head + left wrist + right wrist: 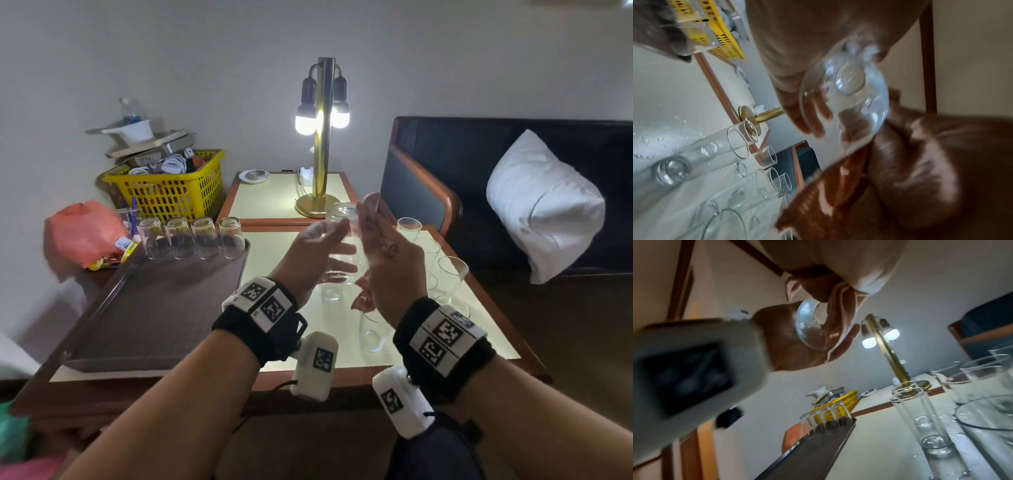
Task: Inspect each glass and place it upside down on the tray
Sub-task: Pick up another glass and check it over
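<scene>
Lamplit side table w/ upright glasses (pixel 409 229) at right: both hands, left hand (pixel 310 255) & right hand (pixel 385 260), fingers wrapped on raised glass (pixel 344 236), axis tilted, tray (pixel 154 308) lies left, nearer left hand

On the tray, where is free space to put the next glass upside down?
The tray is bare everywhere in front of the four upturned glasses lined along its far edge. The table to the right is crowded with upright glasses.
</scene>
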Action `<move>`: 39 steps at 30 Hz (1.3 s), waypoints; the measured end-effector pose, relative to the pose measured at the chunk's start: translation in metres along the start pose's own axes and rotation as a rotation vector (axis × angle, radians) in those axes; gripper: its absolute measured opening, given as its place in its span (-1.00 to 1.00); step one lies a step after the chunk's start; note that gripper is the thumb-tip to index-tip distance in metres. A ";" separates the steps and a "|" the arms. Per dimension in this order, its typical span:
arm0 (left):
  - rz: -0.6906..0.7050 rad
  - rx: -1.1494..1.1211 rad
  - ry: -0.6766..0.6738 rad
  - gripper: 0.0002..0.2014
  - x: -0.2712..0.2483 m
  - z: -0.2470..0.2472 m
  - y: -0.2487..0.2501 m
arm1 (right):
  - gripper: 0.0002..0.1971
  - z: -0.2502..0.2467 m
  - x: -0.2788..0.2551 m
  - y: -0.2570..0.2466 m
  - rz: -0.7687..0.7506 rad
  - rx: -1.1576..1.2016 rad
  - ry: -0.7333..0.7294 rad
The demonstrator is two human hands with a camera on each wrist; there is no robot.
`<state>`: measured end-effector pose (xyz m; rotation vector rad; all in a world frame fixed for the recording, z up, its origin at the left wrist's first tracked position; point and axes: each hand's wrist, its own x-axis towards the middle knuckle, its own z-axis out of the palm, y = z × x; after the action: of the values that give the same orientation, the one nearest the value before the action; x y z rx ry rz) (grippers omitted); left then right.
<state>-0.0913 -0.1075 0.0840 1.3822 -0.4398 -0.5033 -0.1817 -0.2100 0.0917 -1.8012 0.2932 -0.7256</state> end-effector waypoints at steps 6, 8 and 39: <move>-0.007 -0.066 0.095 -0.25 0.003 -0.001 0.004 | -0.61 0.005 -0.012 0.003 -0.070 -0.029 -0.058; -0.015 0.008 0.015 -0.42 0.000 0.000 0.003 | -0.61 0.001 -0.001 0.004 -0.022 0.006 0.014; -0.053 -0.074 0.038 -0.33 0.000 -0.004 -0.011 | -0.58 0.006 -0.014 0.007 0.022 0.050 -0.068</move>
<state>-0.0899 -0.1060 0.0721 1.3323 -0.3510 -0.5309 -0.1875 -0.2004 0.0792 -1.7686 0.2473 -0.6488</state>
